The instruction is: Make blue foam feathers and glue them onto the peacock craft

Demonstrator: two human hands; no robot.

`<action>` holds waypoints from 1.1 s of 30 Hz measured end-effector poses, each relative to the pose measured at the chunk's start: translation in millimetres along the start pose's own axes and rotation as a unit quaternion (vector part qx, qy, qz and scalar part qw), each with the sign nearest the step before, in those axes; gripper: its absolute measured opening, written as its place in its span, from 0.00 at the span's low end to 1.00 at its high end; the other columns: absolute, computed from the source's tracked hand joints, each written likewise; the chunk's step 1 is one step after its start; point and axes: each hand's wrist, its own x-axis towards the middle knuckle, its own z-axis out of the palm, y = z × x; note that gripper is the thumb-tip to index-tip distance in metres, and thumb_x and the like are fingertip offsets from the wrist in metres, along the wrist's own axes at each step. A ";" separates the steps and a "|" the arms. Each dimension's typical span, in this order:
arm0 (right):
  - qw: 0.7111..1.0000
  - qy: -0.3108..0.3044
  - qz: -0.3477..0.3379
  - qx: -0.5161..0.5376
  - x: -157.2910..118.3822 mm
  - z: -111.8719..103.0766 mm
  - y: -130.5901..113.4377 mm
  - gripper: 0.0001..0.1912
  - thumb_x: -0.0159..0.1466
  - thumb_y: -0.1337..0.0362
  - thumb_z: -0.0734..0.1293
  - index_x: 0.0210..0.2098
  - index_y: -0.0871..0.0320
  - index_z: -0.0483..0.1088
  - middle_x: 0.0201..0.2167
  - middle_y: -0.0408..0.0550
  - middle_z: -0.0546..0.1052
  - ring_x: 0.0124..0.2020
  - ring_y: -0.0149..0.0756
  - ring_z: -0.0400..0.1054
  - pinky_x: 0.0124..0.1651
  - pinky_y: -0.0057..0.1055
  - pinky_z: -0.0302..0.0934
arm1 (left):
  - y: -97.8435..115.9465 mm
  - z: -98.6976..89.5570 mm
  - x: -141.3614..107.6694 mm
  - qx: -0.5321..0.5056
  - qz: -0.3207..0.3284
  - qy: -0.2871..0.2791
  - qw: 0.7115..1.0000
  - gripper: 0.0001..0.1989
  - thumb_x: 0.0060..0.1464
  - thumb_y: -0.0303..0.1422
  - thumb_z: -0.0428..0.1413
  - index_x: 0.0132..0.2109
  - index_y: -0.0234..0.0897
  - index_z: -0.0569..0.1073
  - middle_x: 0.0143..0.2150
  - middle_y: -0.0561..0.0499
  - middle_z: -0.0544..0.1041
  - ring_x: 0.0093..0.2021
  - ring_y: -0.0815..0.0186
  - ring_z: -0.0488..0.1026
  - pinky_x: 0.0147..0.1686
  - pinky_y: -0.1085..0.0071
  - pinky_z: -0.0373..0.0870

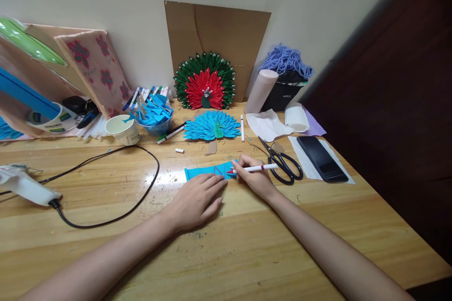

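A blue strip (199, 172) lies on the wooden table, with dark zigzag lines drawn on its right part. My left hand (199, 200) rests flat on its lower edge, fingers stretched to the right. In my right hand (252, 176) is a white marker pen (265, 167) with a red tip, pinched between the fingers. The pen's tip points left, at the strip's right part. Just beyond the strip sits a blue fan-shaped peacock (197, 128) with a green body. A small white pen cap (179, 150) lies to the left of it.
Black-handled scissors (284, 167) and a phone (322, 160) lie to the right. A red and green peacock (221, 82) leans on a cardboard sheet (226, 28). Left are a paper cup (123, 129), a tub of blue pieces (155, 115) and a glue gun (30, 186) with a looped cable.
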 end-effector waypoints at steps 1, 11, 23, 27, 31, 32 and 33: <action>1.000 0.000 -0.001 0.007 0.0 0.2 0.5 0.19 0.61 0.53 0.61 0.19 0.57 0.59 0.15 0.40 0.66 0.18 0.29 0.59 0.23 0.26 0.53 | 0.3 -0.1 0.1 0.003 -0.001 -0.002 1.000 0.21 0.58 0.34 0.44 0.58 0.37 0.61 0.54 0.45 0.68 0.53 0.59 0.64 0.52 0.61 0.62; 0.999 -0.048 -0.007 0.023 5.2 2.6 -2.2 0.20 0.62 0.53 0.58 0.19 0.56 0.57 0.15 0.38 0.62 0.21 0.29 0.59 0.26 0.25 0.54 | 2.7 -4.3 1.7 0.006 0.019 -0.006 1.000 0.21 0.57 0.34 0.44 0.57 0.38 0.62 0.48 0.44 0.69 0.48 0.58 0.64 0.48 0.60 0.63; 0.996 -0.084 0.000 -0.007 3.2 1.5 -0.5 0.19 0.61 0.56 0.61 0.17 0.57 0.59 0.14 0.39 0.65 0.18 0.28 0.57 0.23 0.25 0.50 | 0.6 -2.5 -1.5 0.028 0.001 -0.015 0.999 0.25 0.55 0.40 0.46 0.60 0.41 0.59 0.58 0.42 0.59 0.55 0.54 0.60 0.52 0.56 0.61; 0.997 -0.073 -0.005 -0.024 3.0 2.1 -1.2 0.19 0.61 0.57 0.61 0.17 0.57 0.58 0.15 0.38 0.63 0.18 0.28 0.56 0.23 0.25 0.49 | 0.6 -2.3 -1.7 0.031 -0.002 -0.014 0.999 0.25 0.55 0.42 0.47 0.59 0.40 0.60 0.59 0.42 0.59 0.55 0.53 0.59 0.52 0.56 0.59; 0.999 -0.032 -0.017 -0.025 3.7 3.3 -0.6 0.19 0.62 0.56 0.60 0.18 0.57 0.57 0.16 0.38 0.61 0.20 0.28 0.56 0.25 0.26 0.49 | 0.0 -1.1 -2.3 0.035 -0.004 -0.012 0.999 0.26 0.54 0.42 0.48 0.59 0.41 0.61 0.59 0.42 0.60 0.54 0.53 0.60 0.52 0.55 0.59; 0.999 -0.023 -0.018 -0.023 4.0 3.7 -0.1 0.19 0.62 0.56 0.60 0.19 0.57 0.57 0.16 0.38 0.61 0.20 0.28 0.56 0.25 0.26 0.49 | -0.3 -0.7 -2.4 0.035 -0.005 -0.013 0.999 0.26 0.54 0.42 0.48 0.59 0.42 0.61 0.59 0.42 0.60 0.54 0.53 0.60 0.52 0.55 0.59; 0.999 -0.015 -0.018 -0.023 4.3 4.0 0.5 0.18 0.62 0.56 0.59 0.19 0.57 0.56 0.16 0.38 0.61 0.20 0.28 0.56 0.25 0.26 0.50 | -0.6 -0.4 -2.4 0.036 -0.005 -0.016 0.999 0.26 0.55 0.42 0.47 0.59 0.42 0.60 0.59 0.42 0.60 0.54 0.53 0.60 0.51 0.54 0.59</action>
